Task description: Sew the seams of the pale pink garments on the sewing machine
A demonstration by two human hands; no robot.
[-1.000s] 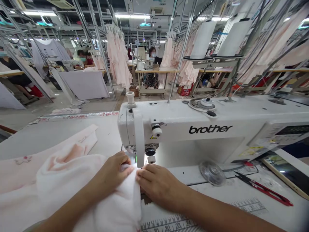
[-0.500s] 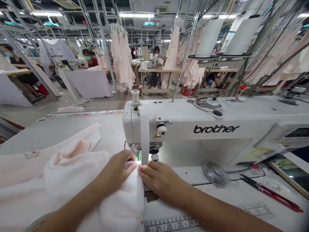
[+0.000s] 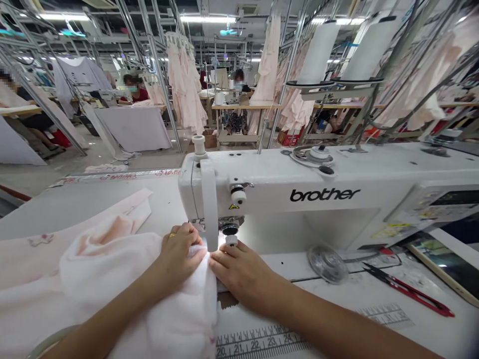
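A white sewing machine [image 3: 262,184] marked "brother" stands before me, its lamp lit by the needle area. Soft pale pink and white fabric [image 3: 112,269] lies bunched across the left of the table, its edge running up to the needle area. My left hand [image 3: 179,252], wearing a ring, is closed on that fabric just left of the needle. Close beside it, my right hand [image 3: 235,264] presses its fingertips together at the fabric's edge, right under the white guard strip [image 3: 209,209]. The needle and presser foot are hidden behind this strip and my fingers.
Red-handled thread snips [image 3: 409,289], a clear round dish [image 3: 327,264] and a phone-like device [image 3: 445,269] lie on the right. A printed ruler [image 3: 262,344] runs along the front. Thread cones [image 3: 318,55] stand above; co-workers sit at machines beyond, among hanging pink garments [image 3: 183,85].
The whole view has shifted slightly, so the machine appears a little further left. My left fingers have lifted and shifted somewhat at the fabric; the right hand stays by the needle area.
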